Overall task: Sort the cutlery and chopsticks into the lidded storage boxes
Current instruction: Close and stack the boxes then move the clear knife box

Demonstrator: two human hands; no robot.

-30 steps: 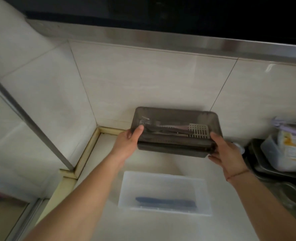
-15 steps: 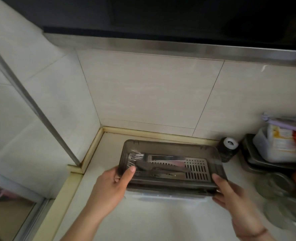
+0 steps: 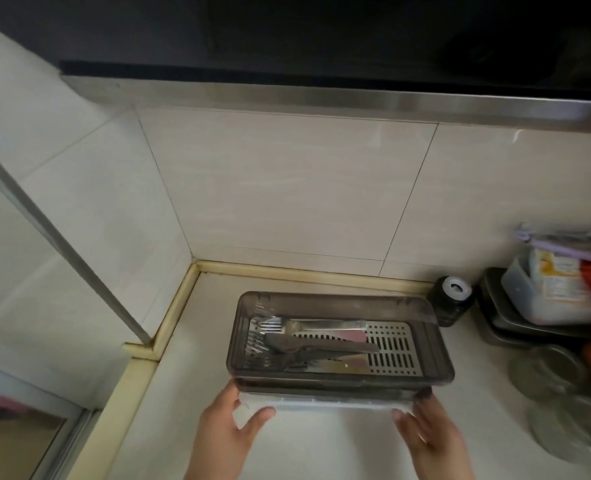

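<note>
The dark lidded box (image 3: 339,341) of forks (image 3: 270,325) sits on a clear box (image 3: 325,402); the left hand (image 3: 224,434) and right hand (image 3: 425,434), fingers spread, touch its corners.

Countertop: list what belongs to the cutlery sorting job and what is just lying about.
Part of the job:
smoky lidded box
forks inside it
clear box underneath
left hand
right hand

Lying about:
small dark jar
stacked trays
food tub
glass jars
</note>
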